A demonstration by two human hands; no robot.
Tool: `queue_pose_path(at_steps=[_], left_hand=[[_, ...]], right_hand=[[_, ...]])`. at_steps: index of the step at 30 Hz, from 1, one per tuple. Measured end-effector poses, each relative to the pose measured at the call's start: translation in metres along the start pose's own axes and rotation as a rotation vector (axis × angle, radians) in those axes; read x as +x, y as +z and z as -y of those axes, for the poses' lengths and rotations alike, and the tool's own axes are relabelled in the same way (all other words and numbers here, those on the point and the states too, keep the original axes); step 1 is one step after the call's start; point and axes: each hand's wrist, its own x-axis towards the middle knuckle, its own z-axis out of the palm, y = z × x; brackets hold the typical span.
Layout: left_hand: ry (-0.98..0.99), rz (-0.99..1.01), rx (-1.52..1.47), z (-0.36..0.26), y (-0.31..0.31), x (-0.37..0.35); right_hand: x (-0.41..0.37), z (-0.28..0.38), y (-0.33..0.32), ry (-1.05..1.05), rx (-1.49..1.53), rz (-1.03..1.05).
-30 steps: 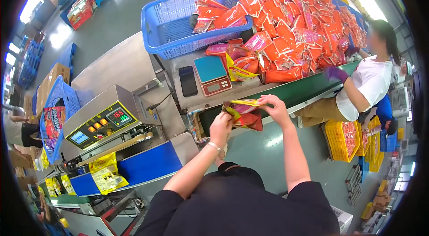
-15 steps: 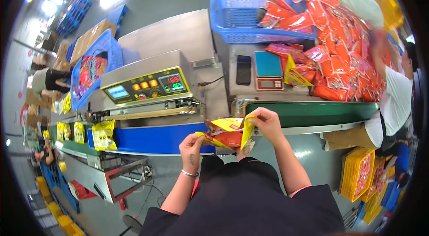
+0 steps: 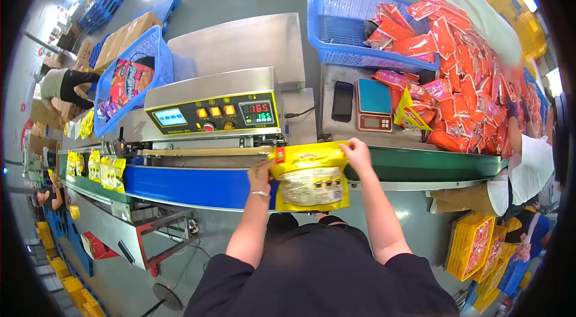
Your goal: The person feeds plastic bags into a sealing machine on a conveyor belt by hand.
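A yellow printed pouch (image 3: 312,188) hangs upright between my two hands, its top edge level with the slot of the band sealer (image 3: 213,116). My left hand (image 3: 261,176) pinches its upper left corner. At the upper right corner, my right hand (image 3: 358,155) grips it with fingers closed. The back panel, with small pictures and text, faces me; what lies inside is hidden. Below and left of the pouch runs the blue conveyor belt (image 3: 186,185). Several filled yellow pouches (image 3: 113,173) stand farther left along the belt.
Right of the sealer are a phone (image 3: 342,101), a small scale (image 3: 375,104), another yellow pouch (image 3: 410,113) and a large heap of red packets (image 3: 465,71). A blue basket (image 3: 339,53) stands behind. The green belt (image 3: 420,163) runs right, toward a person in white (image 3: 534,164).
The pouch was tilted with its mouth spread and a red packet showing inside. Now it is upright, pulled flat along its top, at the sealer. The pouches on the belt have moved left.
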Motion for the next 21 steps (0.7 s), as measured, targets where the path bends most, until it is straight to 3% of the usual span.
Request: queue_pose_path(at_steps=[2, 6, 7, 9, 10, 12, 14, 16, 17, 18, 19, 21], left_hand=[[0.006, -0.106, 0.060, -0.008, -0.030, 0.006], [0.047, -0.151, 0.119, -0.023, -0.093, 0.037], [0.065, -0.115, 0.068, -0.026, -0.108, 0.046], [0.087, -0.172, 0.105, -0.041, -0.134, 0.054], [0.121, -0.192, 0.099, -0.051, -0.150, 0.051], [0.356, -0.317, 0.134, -0.064, -0.173, 0.039], [0.689, -0.533, 0.351, -0.070, -0.193, 0.028], [0.878, -0.490, 0.289, -0.075, -0.168, -0.006], [0.884, -0.464, 0.301, -0.076, -0.144, -0.023], [0.888, -0.438, 0.315, -0.074, -0.116, -0.039], [0.879, -0.292, 0.239, -0.071, -0.083, -0.056], [0.698, -0.081, 0.231, -0.062, -0.022, -0.085]], right_hand=[[-0.009, 0.038, 0.014, -0.005, 0.036, 0.043], [-0.009, 0.057, 0.083, -0.238, 0.189, -0.028], [-0.013, 0.075, 0.080, -0.181, 0.106, 0.063], [-0.010, 0.082, 0.083, -0.231, 0.308, 0.162], [-0.006, 0.081, 0.071, -0.279, 0.367, 0.109], [0.013, 0.070, 0.014, -0.386, 0.509, -0.273], [0.036, 0.015, -0.055, -0.121, 0.135, -0.568], [0.032, -0.016, -0.138, 0.101, 0.034, -0.759], [0.039, -0.055, -0.158, 0.162, -0.222, -0.803], [0.048, -0.087, -0.177, 0.316, -0.337, -0.648], [0.051, -0.099, -0.192, 0.241, -0.312, -0.590], [0.039, -0.077, -0.204, -0.130, -0.371, -0.618]])
